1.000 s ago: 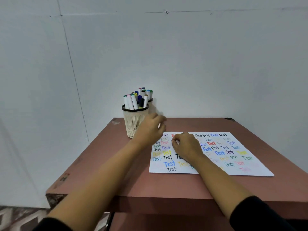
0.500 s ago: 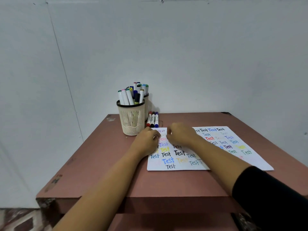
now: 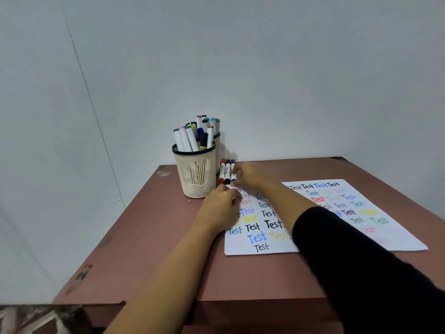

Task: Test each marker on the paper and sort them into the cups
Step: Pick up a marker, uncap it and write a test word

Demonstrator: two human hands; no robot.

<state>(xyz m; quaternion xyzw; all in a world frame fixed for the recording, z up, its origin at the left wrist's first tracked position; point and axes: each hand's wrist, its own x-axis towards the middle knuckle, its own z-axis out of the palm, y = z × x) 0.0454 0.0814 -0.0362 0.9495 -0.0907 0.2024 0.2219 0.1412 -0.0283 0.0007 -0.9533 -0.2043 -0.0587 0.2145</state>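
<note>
**Right hand on the blue marker, left hand on the paper's corner**

The right hand (image 3: 246, 175) reaches across the paper (image 3: 397, 239) to three markers lying side by side on the counter (image 3: 144, 237). Its fingers are bent, and the tips close on the blue marker (image 3: 232, 168), the one nearest the hand, in what looks like a pinch. The left hand (image 3: 220, 208) rests knuckles-up on the paper's far left corner with its fingers curled under. Whether it holds anything cannot be told. The two hands are close together, with the left just nearer the person than the right.

The three loose markers are the red marker (image 3: 222, 170), the black marker (image 3: 227, 170) and the blue one, all touching along their sides. There are two cups. The front cup (image 3: 196, 177) is a cream mesh with a dark rim and holds roughly six upright markers. The rear cup (image 3: 218, 147) is mostly hidden behind it and holds several more, too crowded to count. There is one sheet of paper, covered with the word "Test" in many colours.

The cups stand near the counter's far left, close to the wall (image 3: 289, 80). The loose markers lie between the cups and the paper's corner. Bare counter runs along the left of the sheet and between its near edge and the counter's front edge. A black sleeve (image 3: 361, 273) covers the right forearm.
</note>
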